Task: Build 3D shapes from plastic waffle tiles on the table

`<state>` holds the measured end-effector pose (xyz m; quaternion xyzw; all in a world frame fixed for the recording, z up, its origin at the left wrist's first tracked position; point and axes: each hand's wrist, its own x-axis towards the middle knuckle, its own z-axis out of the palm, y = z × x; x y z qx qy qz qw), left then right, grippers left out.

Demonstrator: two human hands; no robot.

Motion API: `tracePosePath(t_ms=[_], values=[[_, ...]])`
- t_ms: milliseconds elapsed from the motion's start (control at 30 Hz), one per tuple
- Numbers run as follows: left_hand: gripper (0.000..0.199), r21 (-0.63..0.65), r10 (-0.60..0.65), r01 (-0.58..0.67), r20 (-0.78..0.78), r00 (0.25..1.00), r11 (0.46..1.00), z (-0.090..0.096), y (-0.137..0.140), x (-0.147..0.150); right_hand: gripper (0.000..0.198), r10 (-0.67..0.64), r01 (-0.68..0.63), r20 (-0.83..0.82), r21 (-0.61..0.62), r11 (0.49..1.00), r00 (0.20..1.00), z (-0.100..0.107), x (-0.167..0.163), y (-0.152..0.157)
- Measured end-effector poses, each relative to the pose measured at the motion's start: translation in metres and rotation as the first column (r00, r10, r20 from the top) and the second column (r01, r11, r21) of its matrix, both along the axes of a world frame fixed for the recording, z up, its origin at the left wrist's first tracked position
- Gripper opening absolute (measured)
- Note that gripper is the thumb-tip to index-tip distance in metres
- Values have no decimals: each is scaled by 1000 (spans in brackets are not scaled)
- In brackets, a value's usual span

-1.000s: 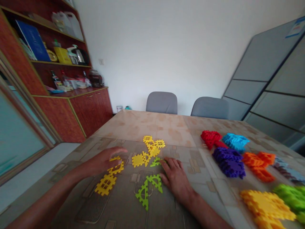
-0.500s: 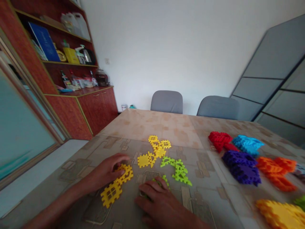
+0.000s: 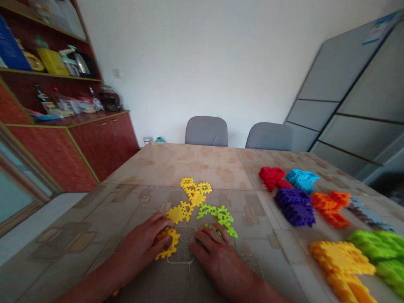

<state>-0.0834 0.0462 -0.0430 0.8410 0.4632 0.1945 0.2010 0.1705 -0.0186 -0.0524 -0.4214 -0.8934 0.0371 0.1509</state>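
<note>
Though beside right fingers (image 3: 205, 239), green chain (image 3: 224, 218), long axis diagonal; near end rightward.

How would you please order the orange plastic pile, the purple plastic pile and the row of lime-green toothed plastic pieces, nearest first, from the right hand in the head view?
1. Row of lime-green pieces: just beyond the right hand.
2. Purple pile: off to the right.
3. Orange pile: farther right, past the purple.

Open tabletop (image 3: 126, 195) left of far yellow pieces (image 3: 198, 198), green pieces (image 3: 223, 216) blocking ahead of right fingers (image 3: 206, 240)
</note>
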Motion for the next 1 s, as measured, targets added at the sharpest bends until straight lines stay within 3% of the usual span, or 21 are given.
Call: tracePosePath(t_ms=[367,600,700,800,900,1000], values=[[34,67,-114,119,-76,991,991,-39,-30,5,13,-94,90,58,74,993,994,5,17,11],[78,104,-168,178,-95,981,979,-68,-43,-3,12,-153,147,64,85,985,986,3,18,18],[70,95,-137,144,-84,987,985,-62,-46,2,10,-173,169,41,80,982,984,5,18,19],[64,16,-106,108,-99,989,994,-44,-49,11,10,-225,227,-70,29,973,972,14,20,13],[72,-85,-102,91,-139,985,992,-25,-53,19,18,-279,276,-183,-43,960,943,31,25,1],[83,-158,-98,69,-188,977,985,-12,-56,25,23,-283,288,-250,-16,957,926,51,42,-16]])
